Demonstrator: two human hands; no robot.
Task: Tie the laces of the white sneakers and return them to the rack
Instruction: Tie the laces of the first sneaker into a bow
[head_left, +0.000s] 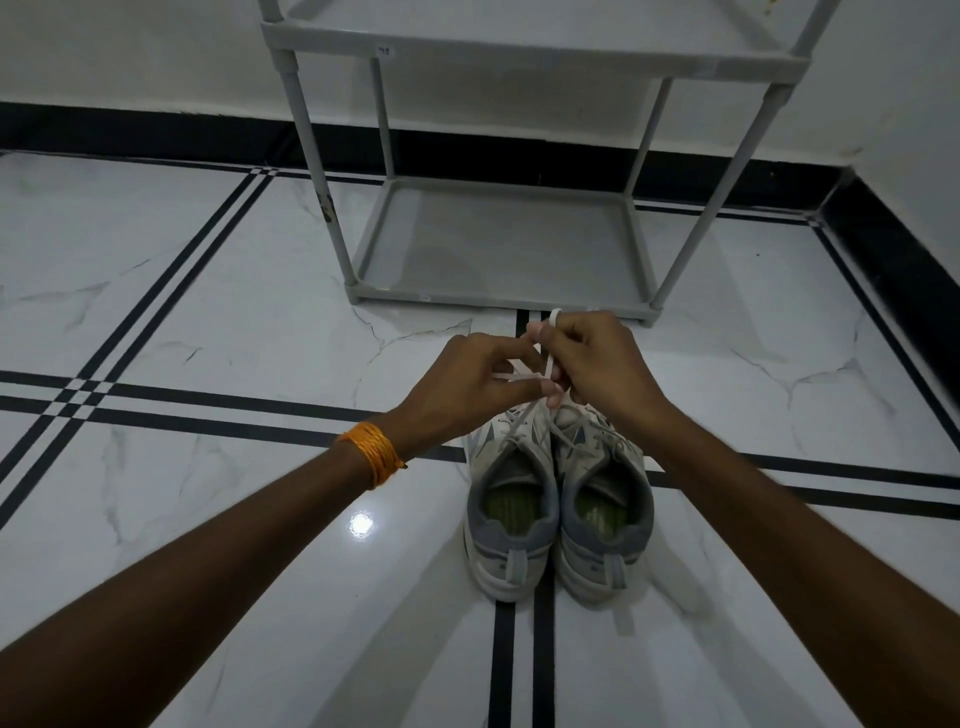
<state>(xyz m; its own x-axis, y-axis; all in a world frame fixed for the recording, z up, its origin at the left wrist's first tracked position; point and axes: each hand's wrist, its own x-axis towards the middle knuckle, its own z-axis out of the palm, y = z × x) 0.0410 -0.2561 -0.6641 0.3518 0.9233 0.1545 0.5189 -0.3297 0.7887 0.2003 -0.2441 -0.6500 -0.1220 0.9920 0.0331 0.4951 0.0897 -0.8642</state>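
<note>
Two white and grey sneakers stand side by side on the floor, heels toward me: the left sneaker (511, 512) and the right sneaker (605, 519). Above their toes, my left hand (467, 387) and my right hand (597, 364) are together, each pinching a strand of the white lace (546, 364). A small loop of lace pokes up over my right fingers. The strands run down to the left sneaker's eyelets. The toes of both sneakers are hidden by my hands. The grey rack (498, 244) stands just beyond.
The rack's bottom shelf holds nothing; a higher shelf (535, 52) sits above it. A white wall with a black skirting (156, 127) runs behind, and a side wall closes in at the right. White marble floor with black stripes lies all around.
</note>
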